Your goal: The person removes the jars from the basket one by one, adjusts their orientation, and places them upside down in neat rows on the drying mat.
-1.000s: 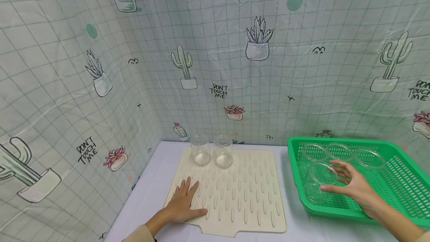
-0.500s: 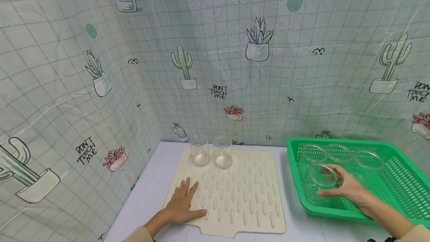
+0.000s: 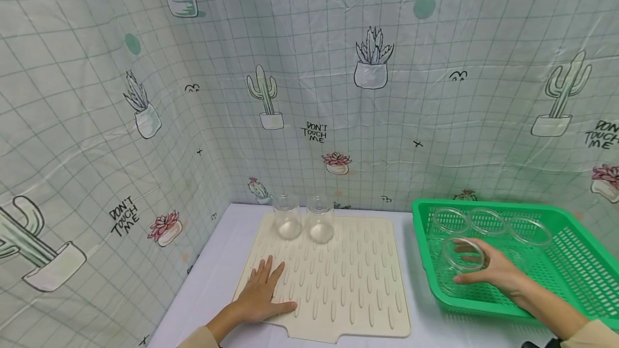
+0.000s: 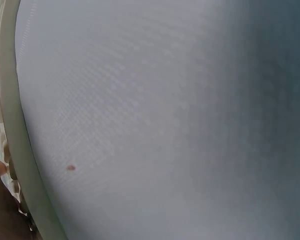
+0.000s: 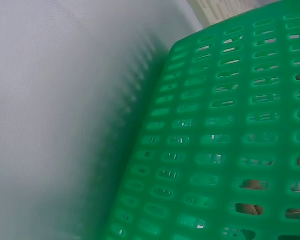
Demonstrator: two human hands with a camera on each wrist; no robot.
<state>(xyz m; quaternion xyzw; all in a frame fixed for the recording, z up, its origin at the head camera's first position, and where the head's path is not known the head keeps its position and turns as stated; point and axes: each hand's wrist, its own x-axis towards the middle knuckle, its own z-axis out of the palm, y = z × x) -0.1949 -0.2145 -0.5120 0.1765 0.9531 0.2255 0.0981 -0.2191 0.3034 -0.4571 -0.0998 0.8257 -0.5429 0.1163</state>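
My right hand [image 3: 497, 273] reaches into the green basket [image 3: 437, 290] and grips a clear cup [image 3: 454, 255] near its rim, thumb at the near side and fingers round the far side. In the right wrist view, bits of fingers show through the slots of the basket wall [image 5: 190, 145]. My left hand [image 3: 258, 294] rests with spread fingers on the front left of a beige ridged drying mat [image 3: 358, 283]. Two clear cups, a left one [image 3: 288, 219] and a right one [image 3: 321, 222], stand side by side at the mat's back left.
Three more clear cups line the back of the basket: one at left [image 3: 451, 230], one in the middle [image 3: 487, 231], one at right [image 3: 529, 239]. A white cloth [image 3: 203, 267] covers the table. A cactus-print curtain [image 3: 309, 95] hangs close behind.
My right hand has shifted slightly left and closed round the cup, its fingers now behind the cup's far side. The left hand has stayed in place on the mat.
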